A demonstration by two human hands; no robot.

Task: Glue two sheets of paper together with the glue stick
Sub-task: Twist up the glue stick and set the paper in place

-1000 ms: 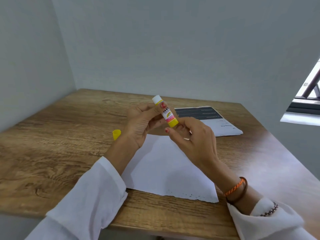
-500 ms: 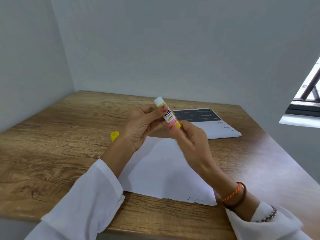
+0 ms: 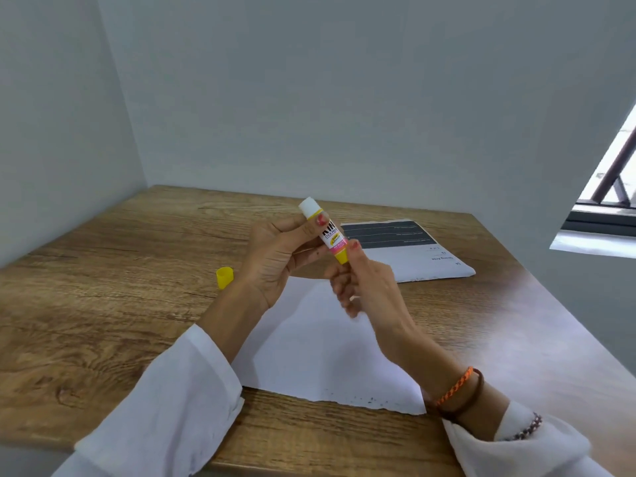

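Note:
My left hand (image 3: 275,256) grips the barrel of an uncapped glue stick (image 3: 329,233) above the table, its white glue tip pointing up and away. The fingers of my right hand (image 3: 364,287) pinch the stick's yellow base. Its yellow cap (image 3: 224,277) lies on the wood to the left of my left wrist. A blank white sheet (image 3: 327,352) lies flat beneath my hands near the table's front edge. A second sheet (image 3: 413,256), white with a dark printed band, lies behind it at the right.
The wooden table (image 3: 103,304) sits in a corner, with grey walls at the back and left. A window opening (image 3: 605,187) is at the far right. White sleeves cover both forearms, and bracelets circle my right wrist.
Both hands and the glue stick sit slightly lower and farther from me in view. My right hand's fingers have shifted round the yellow base, turning it. The sheets and cap lie where they were.

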